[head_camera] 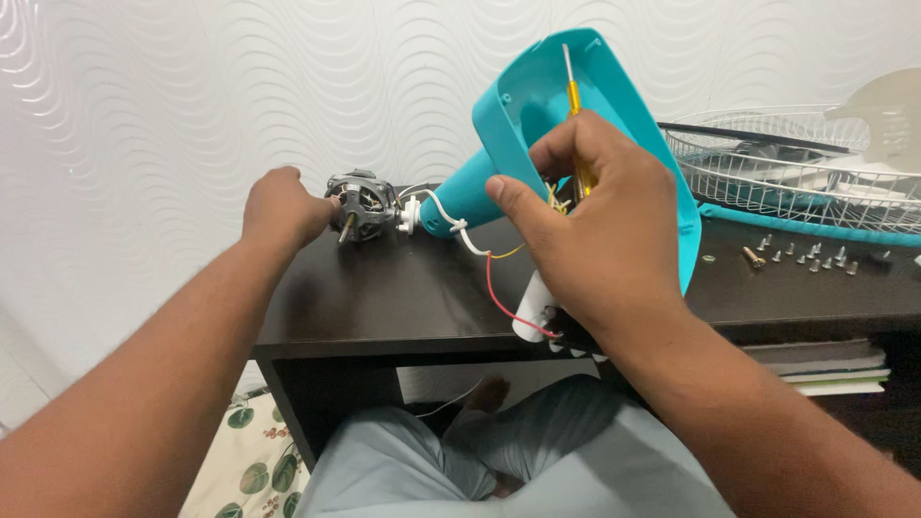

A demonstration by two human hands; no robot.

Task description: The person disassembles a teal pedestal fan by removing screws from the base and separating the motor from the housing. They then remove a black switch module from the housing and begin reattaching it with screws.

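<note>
Right hand (600, 221) is gripping a yellow-handled screwdriver (574, 105) together with the teal fan housing (537, 115), which is tilted up over the dark surface (384, 297). Left hand (283, 206) is closed around the back of the motor (363, 204) sitting on that surface, wires (489, 273) running between them. Loose screws (801, 254) and a wire fan guard (767, 163) sit off to the right.

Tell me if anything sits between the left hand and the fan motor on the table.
Nothing visible does. The left hand is already against the fan motor on the dark table, with no gap showing. The wires run off the motor's other side toward the teal housing.
</note>
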